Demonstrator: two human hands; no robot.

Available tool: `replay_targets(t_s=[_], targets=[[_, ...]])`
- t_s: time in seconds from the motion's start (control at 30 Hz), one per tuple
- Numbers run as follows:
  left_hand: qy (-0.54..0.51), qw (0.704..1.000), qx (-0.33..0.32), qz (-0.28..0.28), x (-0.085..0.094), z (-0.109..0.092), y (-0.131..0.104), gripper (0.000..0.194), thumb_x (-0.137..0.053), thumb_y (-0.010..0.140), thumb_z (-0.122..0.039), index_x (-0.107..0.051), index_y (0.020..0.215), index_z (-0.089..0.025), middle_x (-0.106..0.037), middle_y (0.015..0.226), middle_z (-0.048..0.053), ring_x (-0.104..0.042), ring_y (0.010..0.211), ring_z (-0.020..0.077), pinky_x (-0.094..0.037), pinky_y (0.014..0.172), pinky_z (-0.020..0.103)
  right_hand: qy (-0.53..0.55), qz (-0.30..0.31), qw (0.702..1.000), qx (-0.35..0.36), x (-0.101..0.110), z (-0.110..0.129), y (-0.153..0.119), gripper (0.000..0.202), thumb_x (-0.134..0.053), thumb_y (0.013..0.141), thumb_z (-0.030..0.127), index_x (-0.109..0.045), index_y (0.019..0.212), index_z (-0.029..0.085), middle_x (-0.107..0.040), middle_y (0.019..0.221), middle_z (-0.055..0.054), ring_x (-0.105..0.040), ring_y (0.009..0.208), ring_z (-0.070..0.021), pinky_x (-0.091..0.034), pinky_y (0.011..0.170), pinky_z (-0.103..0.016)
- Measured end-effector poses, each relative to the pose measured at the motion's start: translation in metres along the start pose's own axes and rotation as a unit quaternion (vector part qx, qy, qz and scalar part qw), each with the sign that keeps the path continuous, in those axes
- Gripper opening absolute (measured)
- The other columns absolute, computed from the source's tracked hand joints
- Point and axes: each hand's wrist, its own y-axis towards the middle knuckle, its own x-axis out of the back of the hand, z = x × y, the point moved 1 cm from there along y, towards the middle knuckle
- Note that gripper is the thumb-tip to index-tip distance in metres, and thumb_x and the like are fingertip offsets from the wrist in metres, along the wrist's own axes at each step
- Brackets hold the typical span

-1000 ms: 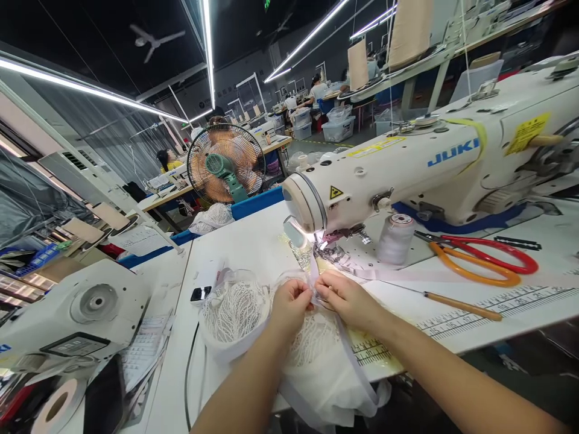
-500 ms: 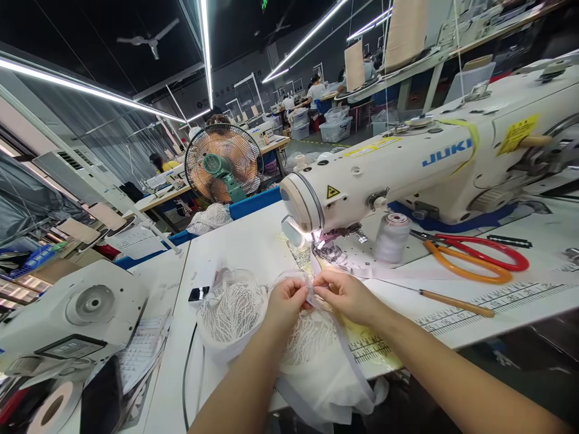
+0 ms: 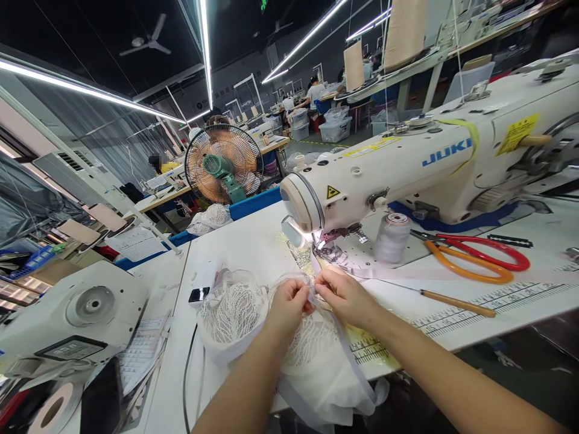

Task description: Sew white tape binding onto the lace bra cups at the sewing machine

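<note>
A white lace bra [image 3: 233, 308] lies on the sewing table, its two cups side by side and its sheer wing hanging over the front edge. My left hand [image 3: 289, 304] is closed in a pinch on the bra's sheer edge between the cups. Close beside it, my right hand [image 3: 341, 294] pinches the same edge. Just beyond my fingers is the needle area of a white sewing machine [image 3: 357, 175], its lamp lit. From there a pale strip of tape [image 3: 402, 273] runs off to the right. My fingers cover the exact spot gripped.
Right of my hands stand a white thread spool [image 3: 392, 238], orange-and-red scissors [image 3: 474, 259] and a wooden-handled awl [image 3: 456, 303]. A fan [image 3: 221, 164] is behind the table. On the left are another machine head [image 3: 90, 307], a phone [image 3: 103, 398] and a tape roll [image 3: 56, 410].
My fingers have shifted slightly on the bra's edge, the right hand's fingers curling in a little more. The bra and the tools lie where they were.
</note>
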Motion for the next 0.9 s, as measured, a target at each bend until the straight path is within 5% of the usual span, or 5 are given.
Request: replay_targets(t_s=[0.13,0.23,0.43,0.63,0.9], targets=[[0.066,0.996,-0.057,-0.015,0.001,-0.005,-0.002,0.018,-0.055,0.071,-0.03,-0.048,0.063,-0.015,-0.054,0.075,0.001,-0.043,0.047,0.0053,-0.037,0.049,0.022,0.028,0.029,0.999,-0.004,0.003,0.003,-0.002,0.02,-0.035,0.084,0.027,-0.042,0.067,0.02,-0.051,0.07,-0.001,-0.048,0.068,-0.0147,-0.039,0.061,-0.027],[0.101,0.992,-0.072,-0.011,0.002,-0.004,-0.003,0.013,-0.05,0.075,-0.028,-0.048,0.069,-0.017,-0.049,0.055,-0.004,-0.038,0.041,0.006,-0.032,0.043,0.02,0.048,0.039,0.998,-0.019,0.005,0.003,-0.003,0.018,-0.036,0.084,0.029,-0.045,0.071,0.021,-0.053,0.066,0.001,-0.048,0.063,-0.0141,-0.038,0.058,-0.026],[0.117,0.992,-0.042,-0.005,0.002,-0.001,-0.002,0.012,-0.048,0.077,-0.029,-0.046,0.072,-0.018,-0.041,0.043,-0.007,-0.036,0.039,0.0078,-0.03,0.041,0.02,0.059,0.017,0.996,-0.069,0.006,-0.001,-0.002,0.014,-0.046,0.078,0.032,-0.054,0.079,0.021,-0.057,0.069,0.001,-0.049,0.058,-0.0135,-0.038,0.054,-0.026],[0.117,0.993,0.006,0.015,-0.001,-0.008,-0.004,0.015,-0.048,0.076,-0.031,-0.05,0.073,-0.017,-0.041,0.041,-0.007,-0.035,0.038,0.0073,-0.029,0.041,0.02,0.068,-0.031,0.996,-0.051,0.009,-0.002,-0.001,0.016,-0.047,0.078,0.03,-0.058,0.084,0.021,-0.063,0.087,-0.002,-0.056,0.084,-0.0179,-0.043,0.07,-0.029],[0.07,0.997,0.016,0.025,0.0,-0.004,-0.003,0.021,-0.054,0.072,-0.037,-0.048,0.068,-0.017,-0.042,0.041,-0.006,-0.035,0.038,0.0065,-0.027,0.041,0.019,0.051,-0.056,0.997,-0.033,0.011,0.0,0.001,0.014,-0.047,0.076,0.028,-0.058,0.082,0.02,-0.063,0.083,-0.003,-0.057,0.082,-0.0189,-0.043,0.07,-0.03]])
